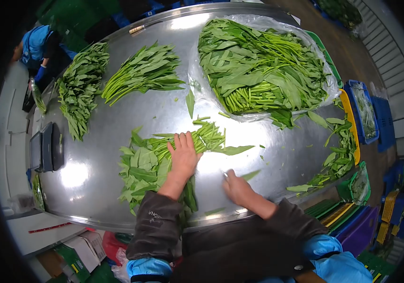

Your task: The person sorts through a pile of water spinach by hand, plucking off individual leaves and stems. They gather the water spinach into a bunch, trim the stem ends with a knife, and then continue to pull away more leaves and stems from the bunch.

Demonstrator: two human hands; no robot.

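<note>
I see a bunch of leafy greens (147, 165), cut pale stem ends fanned right, lying on the metal table (93, 184). The left hand (184, 153) presses on its stems, fingers slightly spread. Right of it, the blurred right hand (239, 188) pinches something thin I can't identify. Beyond, a plastic-lined green crate (327, 59) holds piled greens (263, 70).

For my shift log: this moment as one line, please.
left hand on leafy bunch | right hand blurred, hold unclear | metal table | greens heap beyond
</note>
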